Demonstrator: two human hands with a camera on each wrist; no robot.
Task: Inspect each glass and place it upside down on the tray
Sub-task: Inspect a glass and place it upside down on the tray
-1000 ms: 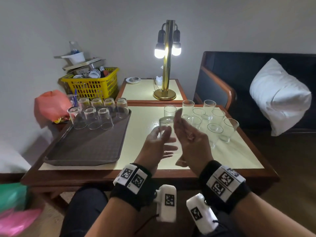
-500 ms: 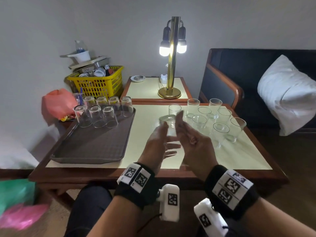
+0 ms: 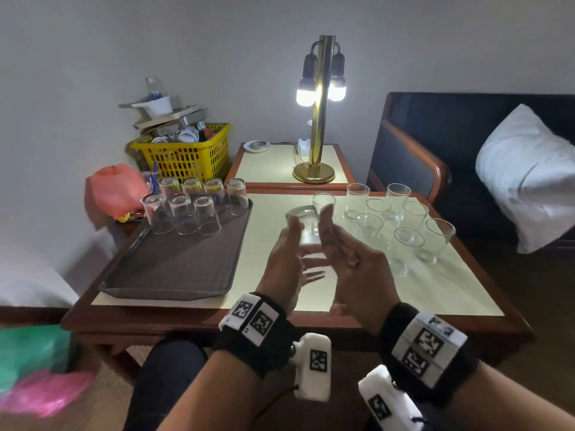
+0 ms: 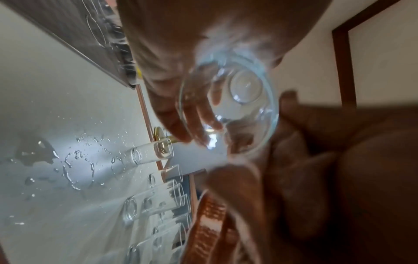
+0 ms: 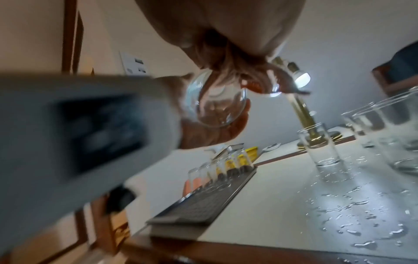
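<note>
A brown tray (image 3: 174,269) lies along the left edge of the table (image 3: 420,293). At the tray's far end stand 7 upside-down glasses (image 3: 182,213) in 2 rows, 4 behind and 3 in front, close together.

Above the middle of the table, clear of its surface, both hands hold 1 clear glass (image 3: 303,223) between them. It is base up and tilted, with its open mouth toward the wrists. The left hand (image 3: 287,259) is on the glass's left side, its fingers (image 4: 194,114) curled around the wall. The right hand (image 3: 348,259) is on the right side; its index finger lies straight along the glass while the other fingers bend loosely. How firmly this hand grips cannot be told.

Just behind the hands 1 upright glass (image 3: 323,203) stands alone. Toward the far right corner of the table is a cluster of 7 upright glasses (image 3: 401,222), near one another. Water drops (image 5: 353,212) lie scattered on the table in front of them.

A lit brass lamp (image 3: 320,119) stands on a smaller table (image 3: 267,168) behind.
</note>
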